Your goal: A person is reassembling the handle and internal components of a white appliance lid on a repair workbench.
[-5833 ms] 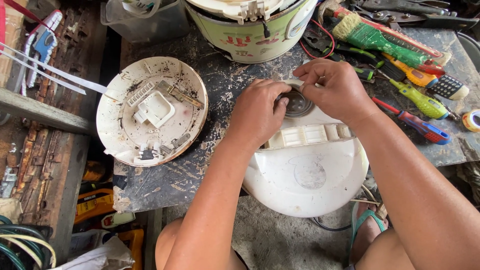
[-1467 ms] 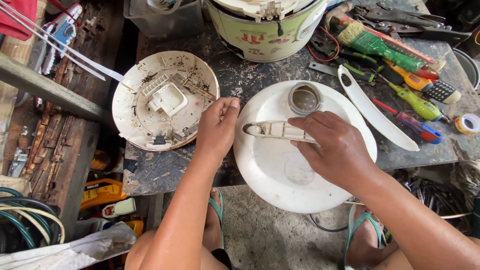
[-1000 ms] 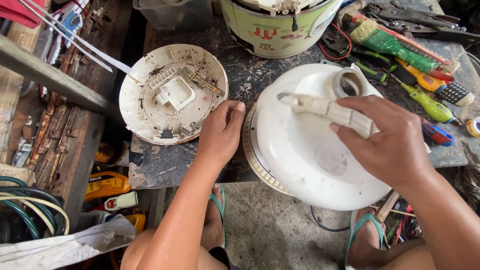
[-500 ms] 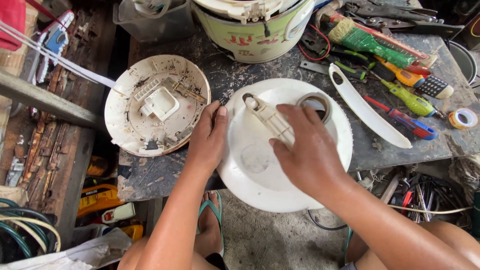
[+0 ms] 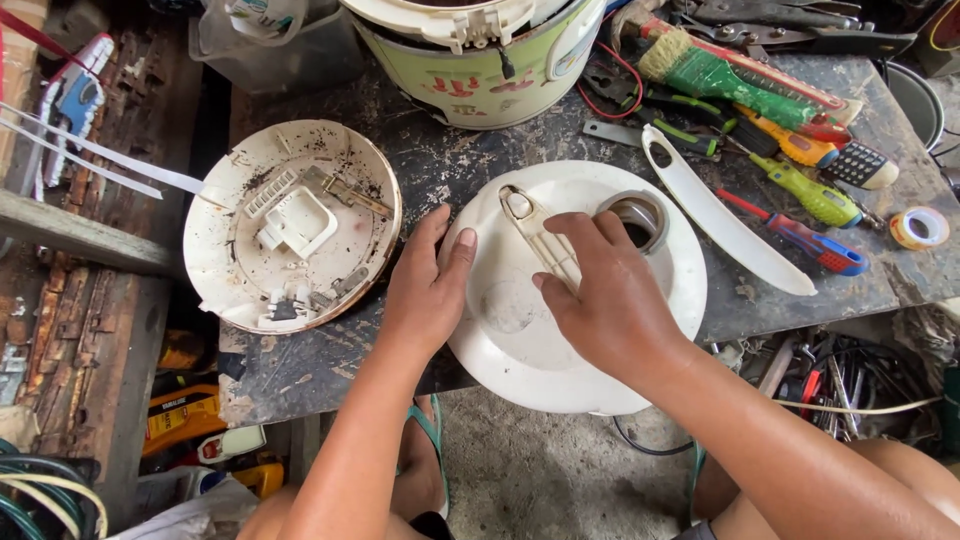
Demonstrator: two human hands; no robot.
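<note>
A round white appliance lid (image 5: pixel 520 340) lies on the dark worktable, overhanging its front edge. My left hand (image 5: pixel 425 285) rests flat against the lid's left rim. On top of the lid, my right hand (image 5: pixel 605 290) has its fingers on a cream plastic handle strip (image 5: pixel 535 225) that runs diagonally. A round metal-ringed vent hole (image 5: pixel 635 215) sits at the lid's upper right, just past my right fingers. To the left lies a dirty round inner plate (image 5: pixel 290 225) with a white square fitting.
A cream and green cooker body (image 5: pixel 470 55) stands at the back. A long white curved plastic piece (image 5: pixel 725 225), screwdrivers (image 5: pixel 800 185), a green brush (image 5: pixel 730 75), pliers and a tape roll (image 5: pixel 918 228) lie on the right. Wooden planks and wires are on the left.
The white lid has been turned and shifted on the table; its handle strip now points up-left. Both hands stayed on the lid, the left at its rim.
</note>
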